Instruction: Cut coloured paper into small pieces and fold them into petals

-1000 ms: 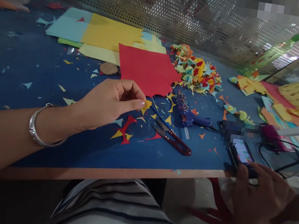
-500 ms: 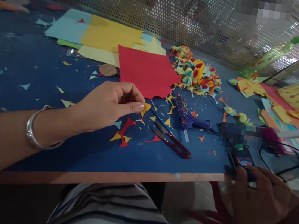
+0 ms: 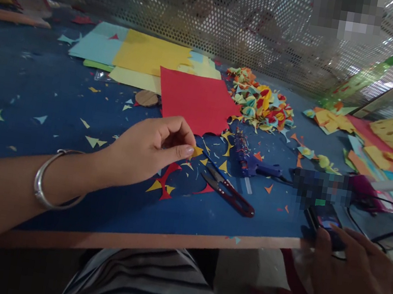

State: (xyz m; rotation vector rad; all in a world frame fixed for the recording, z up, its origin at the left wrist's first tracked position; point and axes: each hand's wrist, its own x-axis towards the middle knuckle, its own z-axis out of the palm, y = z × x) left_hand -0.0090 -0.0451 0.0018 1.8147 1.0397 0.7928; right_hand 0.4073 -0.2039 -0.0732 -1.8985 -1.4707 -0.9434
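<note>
My left hand (image 3: 153, 147), with a silver bangle on the wrist, pinches a small yellow paper piece (image 3: 197, 151) between thumb and forefinger. Just right of it on the blue table lie thread snips (image 3: 230, 192) with dark red handles. A red paper sheet (image 3: 196, 100) with a scalloped edge lies beyond this hand. Red paper scraps (image 3: 166, 182) sit below its fingers. At the table's front right edge, my right hand (image 3: 356, 267) rests with fingers stretched over a phone (image 3: 326, 222) and touching its lower end. Shadow hides part of that hand.
A blue glue gun (image 3: 253, 165) lies right of centre. Behind it is a pile of folded coloured paper pieces (image 3: 263, 103). Yellow sheets (image 3: 151, 53) and a wooden disc (image 3: 146, 98) lie further back. A perforated metal screen (image 3: 148, 0) borders the table.
The whole view has shifted slightly, so everything appears lower and further right. My left hand still pinches the yellow paper piece, and my right hand stays at the phone.
</note>
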